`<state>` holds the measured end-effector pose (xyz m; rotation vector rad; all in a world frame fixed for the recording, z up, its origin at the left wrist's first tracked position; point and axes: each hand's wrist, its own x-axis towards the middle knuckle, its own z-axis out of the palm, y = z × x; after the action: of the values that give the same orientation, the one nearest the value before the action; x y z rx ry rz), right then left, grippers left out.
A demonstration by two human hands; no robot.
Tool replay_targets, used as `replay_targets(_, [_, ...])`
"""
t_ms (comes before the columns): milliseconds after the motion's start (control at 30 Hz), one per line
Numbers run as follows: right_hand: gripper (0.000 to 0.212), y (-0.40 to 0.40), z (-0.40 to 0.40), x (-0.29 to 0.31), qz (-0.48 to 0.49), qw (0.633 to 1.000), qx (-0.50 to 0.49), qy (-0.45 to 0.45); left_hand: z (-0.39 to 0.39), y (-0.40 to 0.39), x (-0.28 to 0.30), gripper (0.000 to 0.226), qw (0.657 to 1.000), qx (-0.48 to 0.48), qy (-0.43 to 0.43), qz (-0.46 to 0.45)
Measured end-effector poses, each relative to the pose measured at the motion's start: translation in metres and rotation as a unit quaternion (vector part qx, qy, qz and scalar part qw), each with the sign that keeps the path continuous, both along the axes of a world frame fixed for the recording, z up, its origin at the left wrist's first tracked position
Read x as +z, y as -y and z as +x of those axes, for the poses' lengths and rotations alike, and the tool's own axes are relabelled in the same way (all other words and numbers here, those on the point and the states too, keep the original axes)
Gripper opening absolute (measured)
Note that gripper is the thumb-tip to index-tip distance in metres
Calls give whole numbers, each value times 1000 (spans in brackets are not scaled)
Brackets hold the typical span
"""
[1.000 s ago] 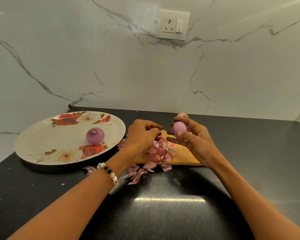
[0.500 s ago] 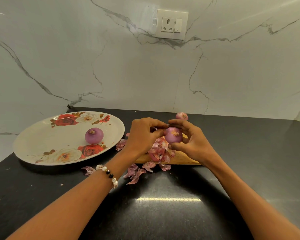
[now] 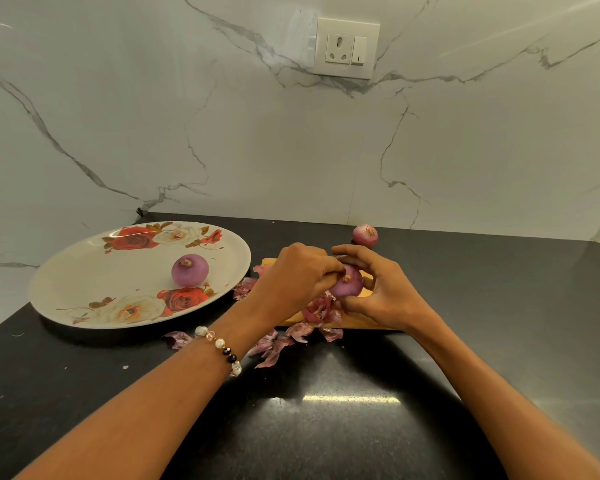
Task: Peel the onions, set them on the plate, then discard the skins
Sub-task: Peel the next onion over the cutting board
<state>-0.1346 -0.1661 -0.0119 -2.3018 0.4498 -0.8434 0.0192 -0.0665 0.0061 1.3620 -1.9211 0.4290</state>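
My right hand (image 3: 381,292) grips a purple onion (image 3: 347,286) just above the wooden cutting board (image 3: 361,320). My left hand (image 3: 298,275) has its fingers curled against the onion's left side, pinching at its skin. A peeled onion (image 3: 189,270) sits on the large floral plate (image 3: 84,271) at the left. Another onion (image 3: 365,234), skin still on, lies on the counter behind my hands. Loose onion skins (image 3: 274,348) are scattered on the board and on the black counter in front of it.
The black counter (image 3: 326,427) runs back to a white marble wall with a socket (image 3: 346,48). One skin scrap (image 3: 177,339) lies near the plate's front rim. The counter's left edge passes close to the plate.
My right hand has turned the onion and brought it lower and left, toward my left hand. My left hand has closed onto the onion's side. The plate and the other onions stayed put.
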Motion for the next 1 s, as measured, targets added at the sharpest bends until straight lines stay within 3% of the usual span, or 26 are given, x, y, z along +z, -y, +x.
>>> replay_targets(200, [71,2,-1,0,34,999,-1,15,3,3,-2,20,1000,-3,-9,1])
replay_targets(400, [70,3,-3,2,70,997,4,32,14,2,-3,22,991,-3,-133,35])
replay_targets(767, [65,-2,0,2,74,996,1,56,4,3,-3,16,990,31,-139,-11])
replay_targets(1000, [66,-1,0,1,99,992,-5,74,-2,2,-5,16,962,70,-263,-4])
